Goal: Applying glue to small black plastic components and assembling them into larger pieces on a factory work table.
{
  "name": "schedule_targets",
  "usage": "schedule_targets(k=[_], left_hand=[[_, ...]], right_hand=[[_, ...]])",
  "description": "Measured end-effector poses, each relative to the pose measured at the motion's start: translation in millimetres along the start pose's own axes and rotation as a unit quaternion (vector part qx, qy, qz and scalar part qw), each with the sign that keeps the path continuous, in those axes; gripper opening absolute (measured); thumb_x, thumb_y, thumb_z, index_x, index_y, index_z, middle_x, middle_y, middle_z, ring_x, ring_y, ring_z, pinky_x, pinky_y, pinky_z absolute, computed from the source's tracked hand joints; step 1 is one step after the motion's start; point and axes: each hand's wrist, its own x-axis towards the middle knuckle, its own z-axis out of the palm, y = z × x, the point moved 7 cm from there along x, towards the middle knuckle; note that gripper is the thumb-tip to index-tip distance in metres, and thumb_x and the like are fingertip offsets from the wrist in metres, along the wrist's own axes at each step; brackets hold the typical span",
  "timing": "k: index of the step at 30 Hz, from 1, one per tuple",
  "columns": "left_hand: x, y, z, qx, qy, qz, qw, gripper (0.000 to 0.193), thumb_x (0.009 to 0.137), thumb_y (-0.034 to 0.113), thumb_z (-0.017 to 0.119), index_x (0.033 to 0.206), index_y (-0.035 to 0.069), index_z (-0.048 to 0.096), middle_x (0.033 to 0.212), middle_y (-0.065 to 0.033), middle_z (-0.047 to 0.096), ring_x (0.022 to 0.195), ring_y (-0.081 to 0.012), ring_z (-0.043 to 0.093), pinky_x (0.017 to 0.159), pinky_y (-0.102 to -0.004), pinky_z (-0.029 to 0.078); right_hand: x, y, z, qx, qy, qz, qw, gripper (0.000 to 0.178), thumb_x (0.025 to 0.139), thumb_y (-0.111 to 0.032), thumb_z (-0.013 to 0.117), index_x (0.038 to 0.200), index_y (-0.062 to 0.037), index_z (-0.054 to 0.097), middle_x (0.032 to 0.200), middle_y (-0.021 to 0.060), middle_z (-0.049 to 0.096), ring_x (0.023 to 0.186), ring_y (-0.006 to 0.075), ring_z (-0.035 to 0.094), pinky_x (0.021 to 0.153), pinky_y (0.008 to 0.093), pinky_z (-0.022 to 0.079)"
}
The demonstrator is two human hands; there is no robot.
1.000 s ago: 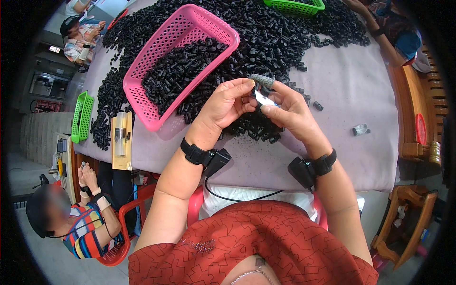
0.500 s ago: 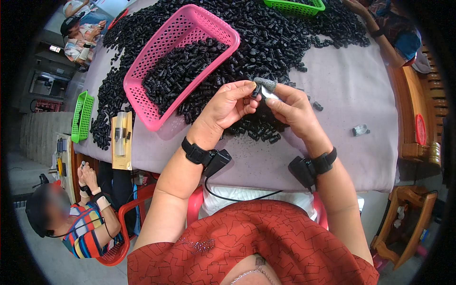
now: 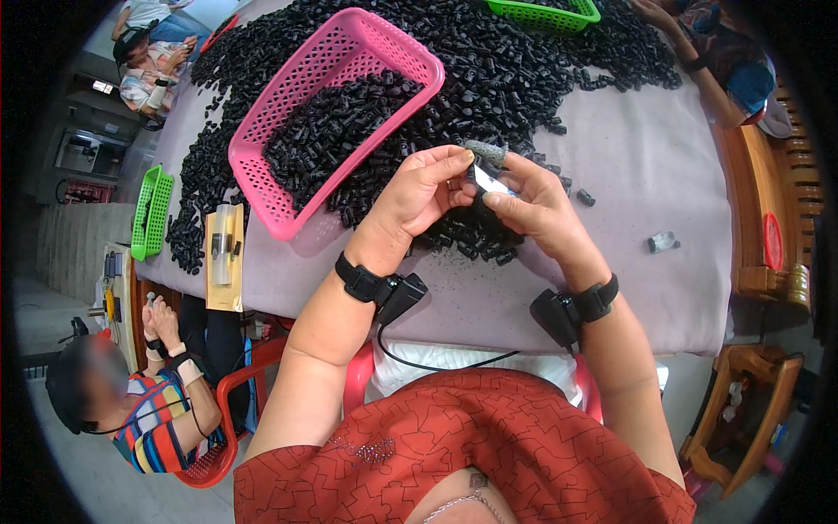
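Note:
Over the near edge of the black heap, my two hands meet at chest height. My left hand (image 3: 417,190) is closed, thumb and fingers pinching a small black plastic piece (image 3: 472,171) like those in the heap. In my right hand (image 3: 548,210) is a flat, shiny, pale blade-like tool (image 3: 492,182), its edge against the black piece. A grey speckled finger cover (image 3: 487,154) sits on my right index fingertip. The far end of the tool is hidden by my fingers.
A pink basket (image 3: 281,229) of black pieces tilts at left on the heap (image 3: 489,79). Green baskets (image 3: 153,214) (image 3: 559,15) stand left and far. A grey finger cover (image 3: 662,241) lies at right on the cloth (image 3: 646,175). Co-workers sit around; one hand (image 3: 163,325) is near left.
The pale tool in my right hand has turned slightly and its flat side shows more. My right thumb has shifted a little down and left; both hands keep their hold.

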Motion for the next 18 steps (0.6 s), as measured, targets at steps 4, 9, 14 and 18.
schedule_targets(k=[4,9,14,18], left_hand=[[-1.1,-1.1,1.3,0.000,0.009,-0.007,1.000,0.014,0.094,0.014,0.061,0.098,0.002,0.063,0.081,-0.0055,0.066,0.066,-0.0126,0.065,0.062,-0.0248,0.057],[-1.1,0.0,2.9,-0.014,-0.009,-0.005,1.000,0.014,0.094,0.015,0.060,0.099,0.002,0.063,0.081,-0.0050,0.066,0.067,-0.0125,0.065,0.062,-0.0249,0.057],[-1.5,-1.1,6.0,-0.029,-0.009,-0.008,0.999,0.015,0.095,0.016,0.060,0.099,0.002,0.063,0.082,-0.0045,0.066,0.068,-0.0116,0.065,0.063,-0.0248,0.057],[-1.2,-3.3,5.8,-0.032,-0.017,-0.020,0.999,0.016,0.095,0.017,0.059,0.099,0.003,0.063,0.084,-0.0040,0.066,0.070,-0.0110,0.065,0.063,-0.0245,0.057]], right_hand=[[0.0,-1.7,-3.8,-0.032,0.020,0.004,0.999,0.048,0.088,-0.013,0.066,0.133,-0.0030,0.052,0.077,-0.0062,0.054,0.060,0.0000,0.042,0.050,0.0164,0.032],[-1.3,-0.5,1.5,0.012,-0.007,0.004,1.000,0.048,0.088,-0.012,0.066,0.133,-0.0030,0.051,0.078,-0.0052,0.056,0.061,0.0001,0.043,0.050,0.0161,0.032],[-0.5,-0.5,-0.6,0.010,0.001,-0.002,1.000,0.050,0.088,-0.013,0.067,0.133,-0.0031,0.050,0.080,-0.0049,0.057,0.060,0.0000,0.043,0.050,0.0160,0.032],[0.8,1.0,-2.9,0.019,-0.006,-0.002,1.000,0.051,0.088,-0.013,0.068,0.134,-0.0040,0.050,0.080,-0.0051,0.057,0.060,0.0000,0.043,0.050,0.0162,0.032]])
